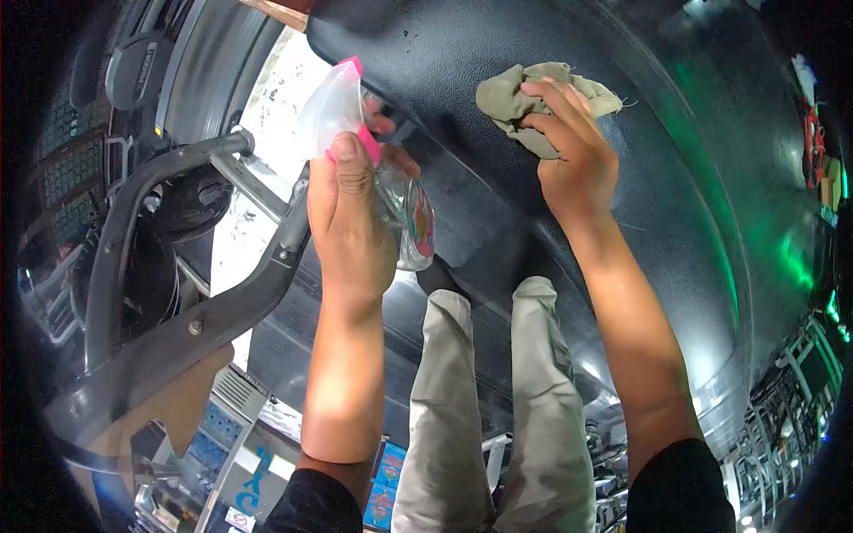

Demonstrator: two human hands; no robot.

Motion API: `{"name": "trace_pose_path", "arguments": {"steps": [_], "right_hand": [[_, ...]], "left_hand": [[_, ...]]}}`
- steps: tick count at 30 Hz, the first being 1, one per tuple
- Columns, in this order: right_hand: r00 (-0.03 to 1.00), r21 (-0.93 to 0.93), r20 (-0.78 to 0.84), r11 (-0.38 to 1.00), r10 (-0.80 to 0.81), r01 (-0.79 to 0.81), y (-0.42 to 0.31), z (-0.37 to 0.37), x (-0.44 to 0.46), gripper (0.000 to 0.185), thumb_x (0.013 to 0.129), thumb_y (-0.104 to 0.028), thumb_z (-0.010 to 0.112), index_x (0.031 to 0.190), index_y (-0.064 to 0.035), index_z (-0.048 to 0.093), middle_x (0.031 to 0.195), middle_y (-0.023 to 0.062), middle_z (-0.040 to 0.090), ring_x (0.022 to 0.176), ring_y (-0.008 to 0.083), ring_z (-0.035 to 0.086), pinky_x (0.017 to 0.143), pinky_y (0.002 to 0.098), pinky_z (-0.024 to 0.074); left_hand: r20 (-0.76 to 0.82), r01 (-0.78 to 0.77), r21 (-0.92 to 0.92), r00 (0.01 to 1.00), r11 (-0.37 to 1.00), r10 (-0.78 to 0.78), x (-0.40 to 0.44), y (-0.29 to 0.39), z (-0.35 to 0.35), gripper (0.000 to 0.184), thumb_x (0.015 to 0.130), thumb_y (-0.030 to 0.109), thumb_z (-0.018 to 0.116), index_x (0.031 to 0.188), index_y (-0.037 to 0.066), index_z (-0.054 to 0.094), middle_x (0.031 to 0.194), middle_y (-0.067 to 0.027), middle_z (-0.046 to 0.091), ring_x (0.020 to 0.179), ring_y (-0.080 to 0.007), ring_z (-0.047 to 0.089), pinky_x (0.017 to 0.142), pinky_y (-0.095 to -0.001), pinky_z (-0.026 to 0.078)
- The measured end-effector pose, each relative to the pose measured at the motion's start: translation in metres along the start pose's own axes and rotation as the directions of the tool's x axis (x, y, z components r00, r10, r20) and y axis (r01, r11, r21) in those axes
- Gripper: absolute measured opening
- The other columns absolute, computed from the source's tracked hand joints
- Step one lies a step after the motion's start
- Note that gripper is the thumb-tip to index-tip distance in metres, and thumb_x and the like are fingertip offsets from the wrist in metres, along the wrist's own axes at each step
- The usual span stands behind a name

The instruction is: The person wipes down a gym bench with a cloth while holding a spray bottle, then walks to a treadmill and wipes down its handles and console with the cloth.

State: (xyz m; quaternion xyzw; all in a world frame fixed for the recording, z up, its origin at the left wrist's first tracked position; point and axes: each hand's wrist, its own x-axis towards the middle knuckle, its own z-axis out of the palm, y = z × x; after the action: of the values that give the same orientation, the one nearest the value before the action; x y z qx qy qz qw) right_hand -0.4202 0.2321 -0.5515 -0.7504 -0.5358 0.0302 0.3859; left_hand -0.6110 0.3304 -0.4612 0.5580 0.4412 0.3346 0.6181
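Note:
My left hand (354, 213) is wrapped round the neck of a spray bottle (416, 226), thumb lying along its pink and white head. The bottle's clear body, with a coloured label, shows on the hand's far side, partly hidden by the fingers. A crumpled grey-green cloth (502, 96) is bunched under the fingers of my right hand (577, 151). It is against the black textured surface (426, 53), and one frayed corner sticks out to the right.
To the left stands a dark metal frame (191, 329) with curved bars and bolts. My legs in light trousers (444, 400) are below, over the black surface. Blue boxes (385, 484) lie low in view, and racks of metal equipment (791, 400) line the right edge.

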Motion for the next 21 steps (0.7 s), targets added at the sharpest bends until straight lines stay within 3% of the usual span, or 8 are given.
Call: {"name": "trace_pose_path", "arguments": {"steps": [6, 9, 16, 18, 20, 21], "right_hand": [[1.000, 0.034, -0.013, 0.999, 0.021, -0.021, -0.002, -0.002, 0.000, 0.038, 0.067, 0.020, 0.057, 0.093, -0.0041, 0.071, 0.128, 0.0008, 0.069, 0.129, 0.0294, 0.060, 0.113, 0.0403, 0.0468], [0.997, -0.022, -0.014, 0.996, 0.081, -0.081, -0.013, -0.003, 0.006, 0.040, 0.066, 0.020, 0.057, 0.094, -0.0047, 0.071, 0.127, 0.0028, 0.069, 0.127, 0.0306, 0.061, 0.112, 0.0408, 0.0481], [0.987, 0.036, -0.049, 0.987, -0.152, 0.154, -0.007, 0.040, 0.054, 0.037, 0.066, 0.018, 0.060, 0.093, -0.0051, 0.071, 0.123, 0.0062, 0.071, 0.119, 0.0303, 0.065, 0.096, 0.0396, 0.0544], [0.970, -0.024, -0.076, 0.973, -0.230, 0.229, -0.001, 0.066, 0.085, 0.036, 0.067, 0.016, 0.062, 0.094, -0.0052, 0.072, 0.125, 0.0052, 0.071, 0.115, 0.0314, 0.067, 0.095, 0.0397, 0.0550], [0.975, 0.249, -0.109, 0.944, -0.194, 0.215, -0.021, 0.077, 0.133, 0.007, 0.085, -0.004, 0.070, 0.087, -0.0016, 0.077, 0.084, 0.0123, 0.077, 0.078, 0.0183, 0.073, 0.074, 0.0302, 0.0531], [0.995, 0.571, -0.028, 0.815, -0.096, 0.095, -0.011, 0.103, 0.159, 0.009, 0.087, -0.004, 0.068, 0.087, -0.0010, 0.077, 0.085, 0.0123, 0.077, 0.079, 0.0179, 0.073, 0.074, 0.0305, 0.0536]], "left_hand": [[0.022, -0.075, 0.001, 0.997, 0.997, 0.075, -0.005, -0.002, -0.003, 0.062, 0.111, 0.048, 0.038, 0.136, -0.006, 0.053, 0.122, -0.0142, 0.061, 0.087, -0.0210, 0.062, 0.080, -0.0345, 0.050], [0.022, -0.081, -0.027, 0.996, 0.996, 0.081, -0.012, -0.004, -0.009, 0.058, 0.111, 0.044, 0.043, 0.142, -0.004, 0.050, 0.123, -0.0134, 0.060, 0.086, -0.0165, 0.062, 0.078, -0.0319, 0.052], [-0.003, -0.033, -0.124, 0.999, 0.992, 0.033, -0.031, -0.015, -0.033, 0.065, 0.109, 0.048, 0.044, 0.147, -0.004, 0.044, 0.128, -0.0124, 0.058, 0.091, -0.0164, 0.060, 0.082, -0.0317, 0.050], [-0.028, 0.010, -0.130, 1.000, 0.992, -0.014, -0.037, -0.015, -0.037, 0.067, 0.109, 0.050, 0.045, 0.149, -0.004, 0.042, 0.128, -0.0120, 0.057, 0.092, -0.0161, 0.060, 0.082, -0.0314, 0.049], [-0.033, 0.031, -0.128, 0.999, 0.991, -0.035, -0.043, -0.013, -0.041, 0.070, 0.107, 0.052, 0.046, 0.149, -0.005, 0.041, 0.128, -0.0120, 0.057, 0.092, -0.0160, 0.060, 0.081, -0.0311, 0.048], [-0.031, 0.040, -0.127, 0.999, 0.991, -0.044, -0.045, -0.013, -0.042, 0.072, 0.107, 0.053, 0.047, 0.149, -0.005, 0.041, 0.128, -0.0120, 0.057, 0.092, -0.0160, 0.060, 0.081, -0.0310, 0.048]]}}
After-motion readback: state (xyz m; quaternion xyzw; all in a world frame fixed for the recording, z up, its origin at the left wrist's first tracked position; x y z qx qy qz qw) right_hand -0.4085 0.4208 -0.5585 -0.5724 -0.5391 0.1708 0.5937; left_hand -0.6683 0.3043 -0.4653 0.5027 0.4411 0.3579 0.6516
